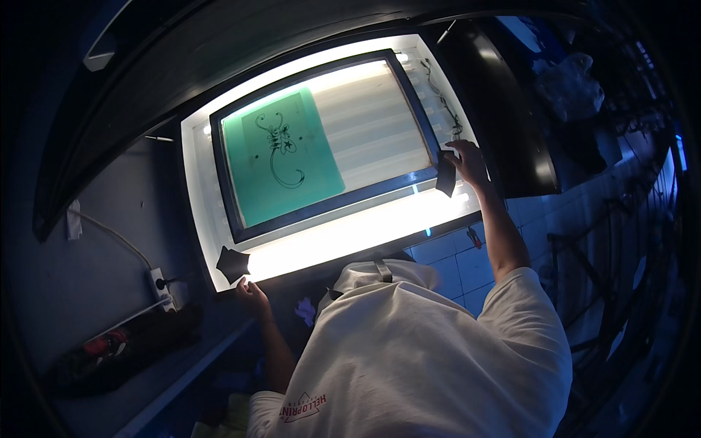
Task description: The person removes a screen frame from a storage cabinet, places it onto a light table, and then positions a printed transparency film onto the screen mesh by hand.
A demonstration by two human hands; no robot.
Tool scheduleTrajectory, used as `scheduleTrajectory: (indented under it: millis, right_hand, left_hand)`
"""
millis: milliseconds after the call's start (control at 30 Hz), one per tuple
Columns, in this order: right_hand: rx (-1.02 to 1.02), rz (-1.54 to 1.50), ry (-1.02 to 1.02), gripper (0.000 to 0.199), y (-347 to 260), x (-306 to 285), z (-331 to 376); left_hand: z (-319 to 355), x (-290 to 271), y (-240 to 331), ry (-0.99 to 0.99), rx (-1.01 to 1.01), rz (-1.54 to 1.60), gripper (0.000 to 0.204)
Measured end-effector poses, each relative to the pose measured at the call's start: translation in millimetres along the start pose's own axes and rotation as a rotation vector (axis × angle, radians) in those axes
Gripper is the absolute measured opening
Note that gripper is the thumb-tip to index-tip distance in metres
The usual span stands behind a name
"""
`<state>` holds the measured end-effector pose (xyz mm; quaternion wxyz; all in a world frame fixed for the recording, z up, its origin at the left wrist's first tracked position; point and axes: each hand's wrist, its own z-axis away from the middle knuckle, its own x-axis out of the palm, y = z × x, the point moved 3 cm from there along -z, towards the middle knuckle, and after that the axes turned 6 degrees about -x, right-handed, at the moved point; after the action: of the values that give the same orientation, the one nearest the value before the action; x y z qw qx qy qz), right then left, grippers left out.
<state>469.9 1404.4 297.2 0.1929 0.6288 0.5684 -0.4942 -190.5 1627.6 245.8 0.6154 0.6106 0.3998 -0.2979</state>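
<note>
A screen-printing frame with dark edges lies over a lit light box. Green coating covers the left part of its mesh, with a curling black design showing in it; the rest of the mesh is pale. My right hand pinches a dark flat piece at the frame's near right corner. Down at the box's near left corner, my left hand has its fingers bent together at the lower edge of another black piece. Their exact hold is small and partly hidden.
A large dark lid rises along the far and left sides of the box. Wires run inside its right wall. On the left are a white power strip and a dark bag. A clear plastic bag sits at right.
</note>
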Motion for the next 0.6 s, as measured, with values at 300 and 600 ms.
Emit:
scheduleTrajectory:
  millis: [300,600]
  right_hand:
    - [0.228,0.146,-0.376,0.032,94,-1,23]
    - [0.207,0.070,-0.237,0.050,74,-64,-13]
  left_hand:
    - [-13,9,-13,0.013,-0.160,0.111,0.033]
    - [-26,15,-53,0.137,-0.286,0.247,0.034]
